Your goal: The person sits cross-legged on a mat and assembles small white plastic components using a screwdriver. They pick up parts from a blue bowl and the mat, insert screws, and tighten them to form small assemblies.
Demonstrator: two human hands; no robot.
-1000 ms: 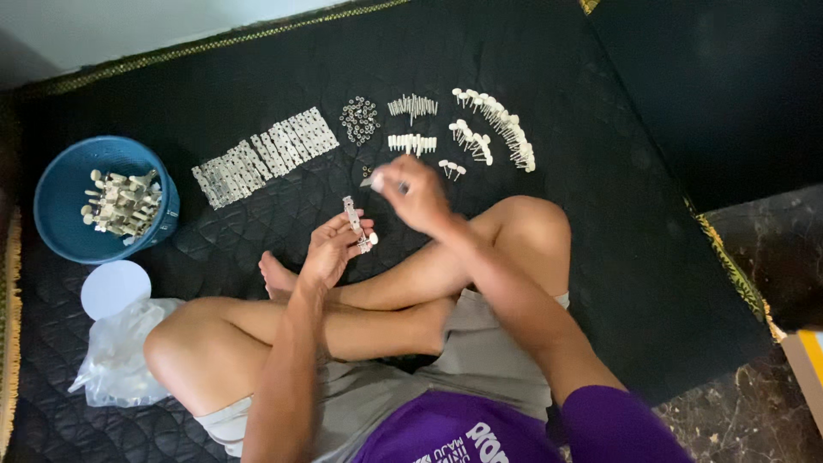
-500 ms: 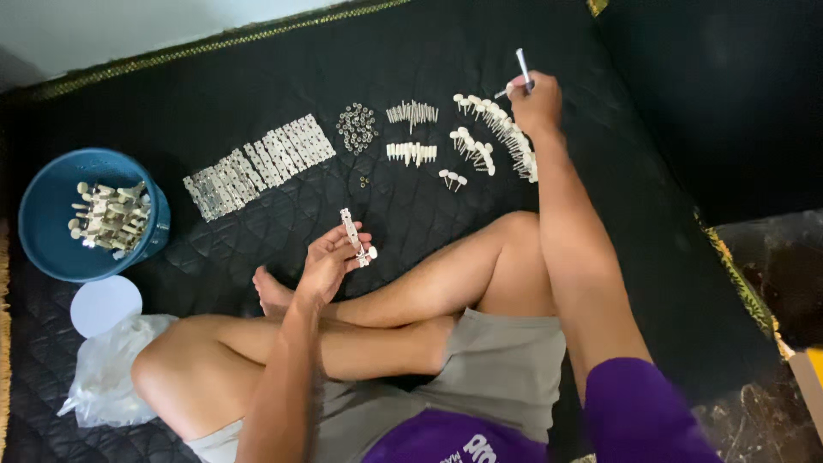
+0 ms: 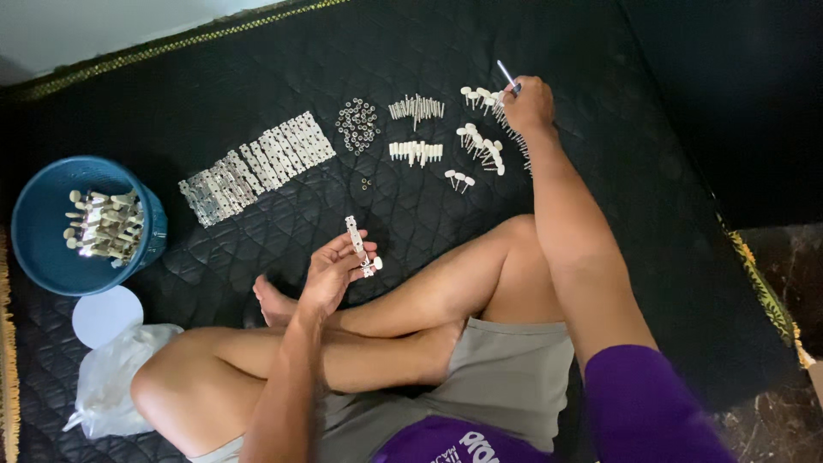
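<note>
Black quilted mat [image 3: 600,197]: right hand [image 3: 527,103] now lowered onto far pegs [image 3: 482,141], pinching thin rod [image 3: 506,74]; left hand [image 3: 330,274] keeps gripping metal strip [image 3: 356,240].

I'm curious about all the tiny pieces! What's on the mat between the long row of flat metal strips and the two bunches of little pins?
In the head view, a small pile of tiny rings sits between the metal strips and the pins.

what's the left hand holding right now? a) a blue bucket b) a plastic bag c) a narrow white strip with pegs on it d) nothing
c: the left hand holds up a narrow white strip with small pegs at its lower end, above the crossed legs and apart from the blue bucket.
</note>
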